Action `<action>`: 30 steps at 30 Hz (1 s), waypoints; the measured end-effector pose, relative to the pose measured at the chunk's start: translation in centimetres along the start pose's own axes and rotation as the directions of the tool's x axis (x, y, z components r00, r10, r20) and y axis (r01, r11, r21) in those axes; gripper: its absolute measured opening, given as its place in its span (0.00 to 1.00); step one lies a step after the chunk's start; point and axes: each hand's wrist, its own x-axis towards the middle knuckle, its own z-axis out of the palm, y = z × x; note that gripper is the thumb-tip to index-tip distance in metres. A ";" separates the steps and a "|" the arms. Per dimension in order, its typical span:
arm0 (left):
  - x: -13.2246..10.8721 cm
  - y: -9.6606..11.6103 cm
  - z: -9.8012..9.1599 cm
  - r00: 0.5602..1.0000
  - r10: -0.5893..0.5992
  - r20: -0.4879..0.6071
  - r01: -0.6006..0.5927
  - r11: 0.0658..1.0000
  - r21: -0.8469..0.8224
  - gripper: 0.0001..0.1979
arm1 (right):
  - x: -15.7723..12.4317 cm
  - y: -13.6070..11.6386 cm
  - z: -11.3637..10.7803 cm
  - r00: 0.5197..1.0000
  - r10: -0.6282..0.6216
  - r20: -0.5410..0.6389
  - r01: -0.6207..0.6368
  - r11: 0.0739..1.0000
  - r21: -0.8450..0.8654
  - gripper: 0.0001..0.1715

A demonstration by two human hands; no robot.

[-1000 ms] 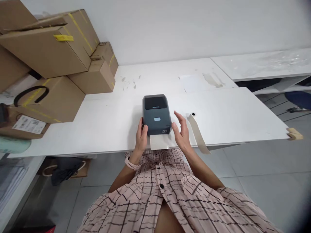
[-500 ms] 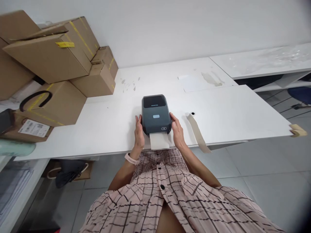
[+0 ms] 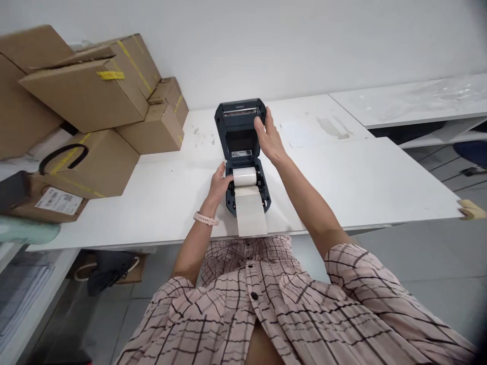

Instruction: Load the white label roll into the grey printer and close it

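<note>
A dark grey label printer (image 3: 247, 195) stands on the white table (image 3: 361, 182) near its front edge. Its lid (image 3: 239, 126) is swung up and back. Inside lies a white paper roll (image 3: 244, 177), and a strip of paper (image 3: 251, 217) runs out the front over the table edge. My right hand (image 3: 269, 138) grips the right edge of the raised lid. My left hand (image 3: 219, 183) holds the left side of the printer base beside the roll.
Several cardboard boxes (image 3: 95, 96) are stacked at the left of the table. A second white surface (image 3: 411, 101) with a shelf below stands at the right. A sheet of paper (image 3: 300, 134) lies behind the printer. A bag (image 3: 106, 266) sits on the floor under the table.
The printer lid went from closed to swung open. My right hand rose with it to the lid's edge. The paper roll is now exposed and the strip hangs longer.
</note>
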 end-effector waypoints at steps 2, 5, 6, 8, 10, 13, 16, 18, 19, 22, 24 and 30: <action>-0.9 -1.4 0.6 0.998 -0.065 0.012 0.064 0.997 0.053 0.46 | 0.7 -0.1 -0.2 0.998 -0.058 -0.013 0.057 0.995 -0.085 0.52; -1.7 -2.2 0.9 0.994 -0.107 -0.037 0.111 0.981 0.156 0.45 | -1.0 -1.2 -0.5 0.975 -0.214 -0.065 0.199 0.963 -0.181 0.45; -1.7 -2.2 0.9 0.992 -0.109 -0.062 0.120 0.969 0.217 0.43 | -2.0 -1.6 -0.5 0.969 -0.244 -0.028 0.234 0.951 -0.201 0.42; -1.5 -1.6 0.8 0.992 -0.093 -0.089 0.120 0.919 0.374 0.35 | -3.9 -2.4 -0.3 0.955 -0.221 0.198 0.265 0.934 -0.238 0.38; -1.2 -0.7 0.7 0.995 -0.070 -0.075 0.099 0.850 0.517 0.27 | -5.0 -2.7 0.3 0.862 -0.095 0.498 0.281 0.907 -0.313 0.40; -1.2 0.4 0.8 0.996 -0.074 -0.050 0.090 0.792 0.604 0.24 | -5.0 -2.8 1.8 0.654 0.142 0.743 0.330 0.830 -0.450 0.56; -1.5 0.8 1.2 0.995 -0.084 -0.061 0.104 0.781 0.616 0.25 | -4.0 -2.5 3.3 0.554 0.281 0.784 0.351 0.775 -0.525 0.67; -1.7 0.8 1.4 0.994 -0.079 -0.078 0.110 0.773 0.624 0.25 | -3.5 -2.4 3.7 0.544 0.291 0.787 0.341 0.780 -0.524 0.71; -1.8 0.8 1.5 0.994 -0.071 -0.083 0.108 0.773 0.625 0.24 | -3.4 -2.4 3.5 0.539 0.275 0.796 0.330 0.801 -0.500 0.73; -2.0 0.5 1.5 0.996 -0.035 -0.079 0.076 0.796 0.600 0.25 | -3.1 -2.5 1.4 0.507 0.136 0.851 0.276 0.910 -0.310 0.72; -2.0 0.3 1.5 0.997 -0.011 -0.079 0.056 0.807 0.588 0.25 | -3.1 -2.9 -1.5 0.502 -0.030 0.865 0.258 0.959 -0.116 0.69; -2.3 -0.1 1.4 0.996 -0.007 -0.092 0.056 0.839 0.541 0.26 | -3.1 -1.7 -11.3 0.699 -0.216 0.682 0.191 0.975 0.113 0.66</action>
